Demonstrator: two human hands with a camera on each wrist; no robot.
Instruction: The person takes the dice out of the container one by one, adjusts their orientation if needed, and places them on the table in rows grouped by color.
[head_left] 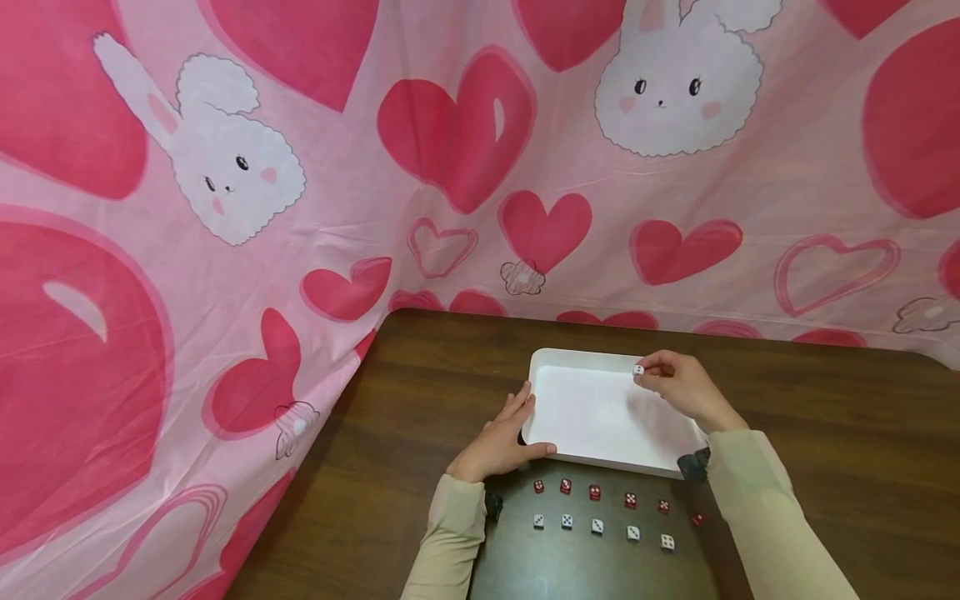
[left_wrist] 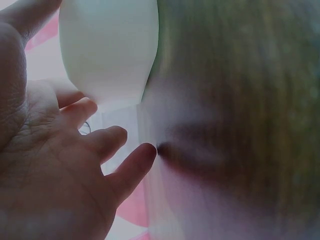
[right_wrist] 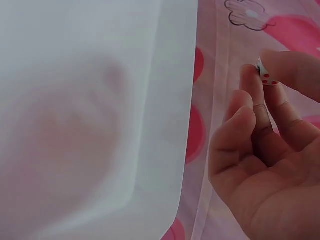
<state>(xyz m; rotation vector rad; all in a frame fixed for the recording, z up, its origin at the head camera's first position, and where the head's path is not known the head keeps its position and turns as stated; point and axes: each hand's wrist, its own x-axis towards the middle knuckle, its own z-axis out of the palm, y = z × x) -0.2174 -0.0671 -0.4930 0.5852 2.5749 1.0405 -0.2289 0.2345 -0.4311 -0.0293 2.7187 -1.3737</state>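
A shallow white tray [head_left: 600,408] lies on the dark wooden table, its inside bare. My left hand [head_left: 495,442] holds the tray's left front corner, thumb along the front rim and fingers spread along the left side. In the left wrist view, that hand [left_wrist: 55,145] has the tray's corner [left_wrist: 110,50] between thumb and fingers. Above the tray's back right part, my right hand [head_left: 682,387] pinches a white die [head_left: 638,370] between thumb and fingertips. The right wrist view shows red pips on this die [right_wrist: 269,80], held beyond the tray's edge [right_wrist: 172,100] from there.
In front of the tray runs a row of several red dice, one of them a red die [head_left: 595,492]. Nearer me is a row of several white dice, including a white die [head_left: 597,527]. A pink heart-and-rabbit cloth [head_left: 450,242] hangs behind the table [head_left: 420,375].
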